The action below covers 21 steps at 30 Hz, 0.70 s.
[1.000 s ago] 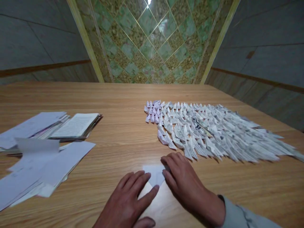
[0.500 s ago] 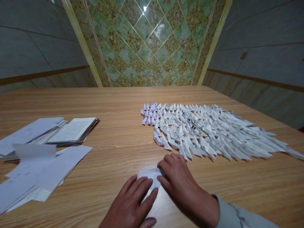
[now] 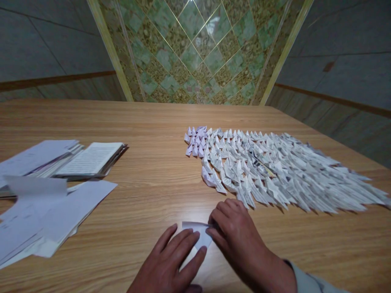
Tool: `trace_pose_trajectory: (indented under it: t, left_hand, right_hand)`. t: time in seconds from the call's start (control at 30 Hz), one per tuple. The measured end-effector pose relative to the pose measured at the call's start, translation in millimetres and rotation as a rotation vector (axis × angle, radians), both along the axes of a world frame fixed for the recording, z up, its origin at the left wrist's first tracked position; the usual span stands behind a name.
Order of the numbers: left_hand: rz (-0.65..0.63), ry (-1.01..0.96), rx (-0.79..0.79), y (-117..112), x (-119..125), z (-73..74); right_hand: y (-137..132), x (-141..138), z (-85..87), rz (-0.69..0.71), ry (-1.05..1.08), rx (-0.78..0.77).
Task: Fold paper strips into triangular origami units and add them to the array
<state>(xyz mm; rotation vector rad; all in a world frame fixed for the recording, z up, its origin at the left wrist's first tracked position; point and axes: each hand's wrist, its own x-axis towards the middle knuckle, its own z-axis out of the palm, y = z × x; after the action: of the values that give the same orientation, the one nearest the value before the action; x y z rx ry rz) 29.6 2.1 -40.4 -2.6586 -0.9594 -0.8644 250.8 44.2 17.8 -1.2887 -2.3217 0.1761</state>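
Fingers spread on the left hand (image 3: 166, 262), curl on the right hand (image 3: 241, 238), pressing white folded paper (image 3: 198, 232); small folded paper pieces (image 3: 269, 171) lie at one o'clock.

**Folded paper rows and printed sheets on a wood-grain worktop**

The wood-grain worktop (image 3: 152, 118) carries a large, tightly packed array of small folded paper pieces (image 3: 269, 173), all pointing the same way and mostly printed with dark text. A lilac-tinted block of folded pieces (image 3: 194, 141) sits at the array's left end. Well apart to the left lies an open sheaf of printed pages (image 3: 90, 158), with a stack of white sheets (image 3: 35, 156) touching it. Nearer, loose white sheets (image 3: 61, 215) fan out, one curling upward. Beyond the worktop rises a green-and-gold diamond-tiled wall (image 3: 189, 53) between cream trim strips (image 3: 110, 53). Grey side panels (image 3: 45, 44) have a brown band (image 3: 55, 79).
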Motion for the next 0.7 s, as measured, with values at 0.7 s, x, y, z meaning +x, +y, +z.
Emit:
trace_pose_trajectory:
  t: [0.7]
  left_hand:
    - [-0.001, 0.064, -0.076, -6, -2, -5.3]
  right_hand:
    - [-1, -1, 0.7, 0.151, -0.105, 0.127]
